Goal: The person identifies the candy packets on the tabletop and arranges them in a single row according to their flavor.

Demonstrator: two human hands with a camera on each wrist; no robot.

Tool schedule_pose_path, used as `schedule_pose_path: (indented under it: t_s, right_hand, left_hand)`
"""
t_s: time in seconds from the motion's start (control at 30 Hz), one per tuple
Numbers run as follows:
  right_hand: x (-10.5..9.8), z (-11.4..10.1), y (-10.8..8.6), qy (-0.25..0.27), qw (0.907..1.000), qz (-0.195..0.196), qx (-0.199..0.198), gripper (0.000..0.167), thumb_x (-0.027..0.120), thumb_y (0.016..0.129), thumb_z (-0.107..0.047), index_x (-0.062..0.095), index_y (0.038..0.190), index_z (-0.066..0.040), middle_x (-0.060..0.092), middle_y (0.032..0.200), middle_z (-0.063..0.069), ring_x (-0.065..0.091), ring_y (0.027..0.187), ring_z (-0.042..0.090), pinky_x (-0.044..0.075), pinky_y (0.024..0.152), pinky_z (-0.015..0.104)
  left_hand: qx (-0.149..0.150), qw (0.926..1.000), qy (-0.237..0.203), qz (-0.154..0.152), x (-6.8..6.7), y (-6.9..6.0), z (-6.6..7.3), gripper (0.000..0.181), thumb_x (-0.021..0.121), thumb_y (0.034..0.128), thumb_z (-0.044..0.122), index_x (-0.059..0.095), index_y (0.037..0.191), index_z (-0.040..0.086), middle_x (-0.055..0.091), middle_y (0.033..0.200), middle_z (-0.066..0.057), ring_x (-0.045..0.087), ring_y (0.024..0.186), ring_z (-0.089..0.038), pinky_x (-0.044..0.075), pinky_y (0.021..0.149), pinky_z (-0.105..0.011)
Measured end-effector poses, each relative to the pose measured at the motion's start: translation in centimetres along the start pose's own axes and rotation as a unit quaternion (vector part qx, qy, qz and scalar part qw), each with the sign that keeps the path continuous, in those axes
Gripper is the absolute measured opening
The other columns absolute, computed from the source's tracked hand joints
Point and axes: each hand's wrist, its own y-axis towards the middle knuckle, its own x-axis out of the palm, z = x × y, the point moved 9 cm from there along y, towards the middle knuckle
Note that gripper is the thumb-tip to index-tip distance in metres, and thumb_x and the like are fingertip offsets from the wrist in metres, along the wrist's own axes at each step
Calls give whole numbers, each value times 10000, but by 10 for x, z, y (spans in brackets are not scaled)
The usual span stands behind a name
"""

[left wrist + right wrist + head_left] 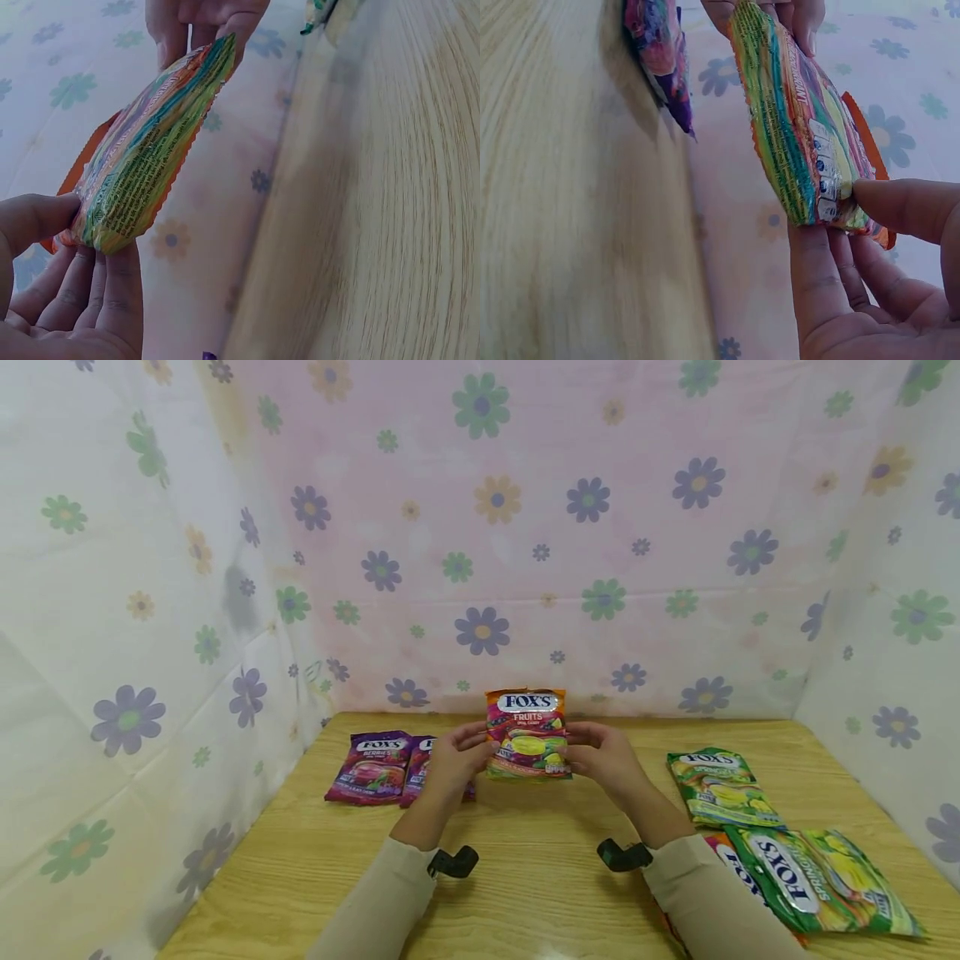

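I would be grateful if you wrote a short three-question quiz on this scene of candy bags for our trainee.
1. What do the left hand and right hand hold between them?
2. True or false: two purple bags lie on the table, nearer the left hand than the right.
3. Which bag overlaps the orange bag by the right sleeve? A) a purple bag; B) a green bag; C) a blue bag.

Key: 1. a Fox's Fruits bag; 2. true; 3. B.
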Motion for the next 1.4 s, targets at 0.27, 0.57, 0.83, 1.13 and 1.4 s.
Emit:
schedule_pose_path:
  t_s: [0.27,0.57,0.83,1.13,1.4]
  right_hand:
    - [12,15,5,526,9980,-337,13,481,647,992,-45,543,1460,-2,583,1416,212,663,1205,260,592,968,342]
    - [22,28,7,567,9962,-654,63,514,601,993,-1,504,1498,-8,529,1504,223,620,1280,288,558,1034,356]
    - [30,33,5,650,9936,-903,192,502,540,1019,11,458,1513,41,484,1531,260,590,1319,310,525,1081,407]
    - [33,40,3,768,9895,-1137,453,509,512,1053,-39,400,1539,65,380,1605,264,496,1416,364,456,1151,462]
    - [36,43,1,729,9884,-1163,646,506,516,1053,-51,409,1532,71,403,1593,265,567,1347,304,500,1113,424]
  left_hand:
    - [-46,9996,236,168,-14,4,-5,402,774,932,134,686,1319,77,712,1254,-147,717,960,-155,611,771,-270]
    - [-331,9981,455,243,-22,6,-16,361,722,965,107,682,1318,45,717,1260,-170,723,927,-156,618,740,-282]
    - [-615,9963,499,326,-26,7,-25,429,588,1056,370,682,1325,49,719,1259,-148,733,1079,-242,605,953,-421]
    - [-959,9940,406,348,-27,4,-30,634,433,1071,556,664,1321,20,703,1294,-162,724,1111,-245,609,938,-370]
    - [-1094,9908,738,296,-29,4,-34,650,416,1071,577,671,1318,32,692,1319,-150,713,1118,-257,591,980,-401]
